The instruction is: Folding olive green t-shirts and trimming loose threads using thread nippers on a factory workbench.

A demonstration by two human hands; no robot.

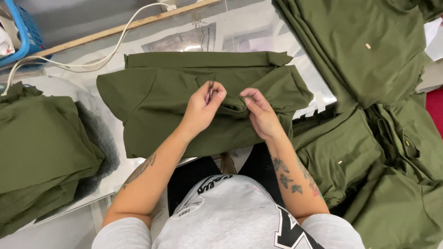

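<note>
Both the left hand point(201, 107) and right hand point(260, 113) pinch a fold of the olive garment point(161, 101), small tan tags on nearby stacks point(364, 50).

Looks like a garment workshop: stacks of identical olive-green garments point(369, 50) (left and right) crowding a plastic-covered worktable point(184, 39).

Both forearms stretched forward from the body, bare and tattooed, converging toward the middle. Left hand point(203, 107) raised with wrist slightly bent, thumb and fingertips pinched tight together, knuckles outward. Right hand point(261, 114) just beside it, close but not touching, palm tipped down, fingers curled under with the thumb pressed toward them.
</note>
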